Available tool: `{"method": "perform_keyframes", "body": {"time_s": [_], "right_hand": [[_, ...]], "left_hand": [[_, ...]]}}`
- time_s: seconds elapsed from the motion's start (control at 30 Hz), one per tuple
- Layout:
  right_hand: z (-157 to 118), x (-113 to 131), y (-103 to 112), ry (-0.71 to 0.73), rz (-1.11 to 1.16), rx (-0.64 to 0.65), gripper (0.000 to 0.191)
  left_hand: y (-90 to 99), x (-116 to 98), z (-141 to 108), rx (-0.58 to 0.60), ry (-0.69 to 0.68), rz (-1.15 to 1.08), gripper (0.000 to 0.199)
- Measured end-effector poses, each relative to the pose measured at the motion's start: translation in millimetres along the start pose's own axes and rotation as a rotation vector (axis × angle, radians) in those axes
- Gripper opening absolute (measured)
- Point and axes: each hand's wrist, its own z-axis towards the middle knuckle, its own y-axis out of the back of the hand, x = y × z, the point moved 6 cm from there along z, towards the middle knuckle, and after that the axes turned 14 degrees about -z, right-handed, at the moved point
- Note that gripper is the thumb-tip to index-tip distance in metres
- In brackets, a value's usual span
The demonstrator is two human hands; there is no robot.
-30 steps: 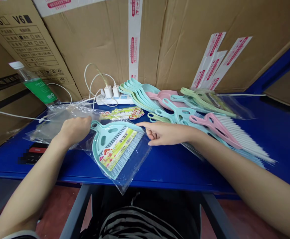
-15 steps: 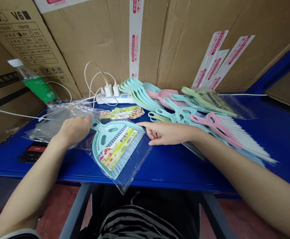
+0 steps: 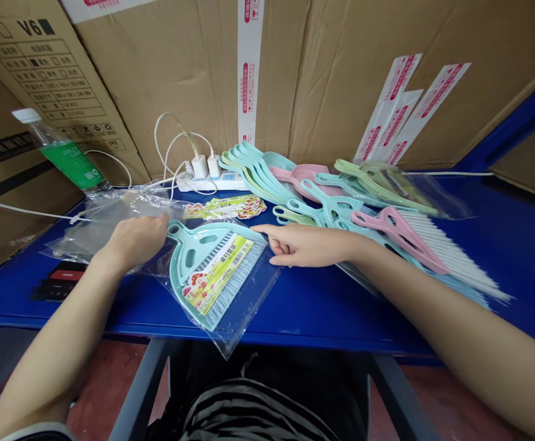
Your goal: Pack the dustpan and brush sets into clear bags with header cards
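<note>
A light-blue dustpan (image 3: 180, 263) lies in a clear plastic bag (image 3: 244, 312) near the table's front edge. On it rests a brush with pale-blue bristles (image 3: 237, 285), crossed by a printed card label (image 3: 219, 275). My left hand (image 3: 141, 239) is closed in a fist beside the dustpan's handle, on the bag's upper left end; its fingertips are hidden. My right hand (image 3: 297, 244) holds nothing. Its index finger points out to the dustpan's upper right corner, the thumb stands apart below, and the other fingers are curled.
Empty clear bags (image 3: 97, 229) lie left, below a green-labelled bottle (image 3: 72, 159). Card labels (image 3: 231, 207) and a power strip (image 3: 226, 180) are behind. Stacked dustpans (image 3: 258, 171) and several brushes (image 3: 400, 239) lie right. Cardboard (image 3: 194, 73) walls the back.
</note>
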Motion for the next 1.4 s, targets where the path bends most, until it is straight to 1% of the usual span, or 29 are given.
{"method": "perform_keyframes", "body": {"time_s": [0.23, 0.6, 1.13, 1.4], "right_hand": [[-0.4, 2.0, -0.5, 0.057, 0.002, -0.046, 0.070], [-0.5, 6.0, -3.3, 0.021, -0.063, -0.062, 0.052], [-0.5, 7.4, -3.5, 0.017, -0.109, -0.074, 0.046], [-0.5, 8.0, -3.3, 0.034, -0.111, -0.080, 0.047]], "left_hand": [[-0.4, 0.3, -0.2, -0.005, 0.003, -0.010, 0.040], [-3.6, 0.7, -1.1, 0.012, -0.018, -0.018, 0.041], [-2.6, -0.3, -2.0, 0.005, -0.029, 0.016, 0.042], [-1.7, -1.7, -5.0, 0.030, -0.011, 0.045, 0.039]]}}
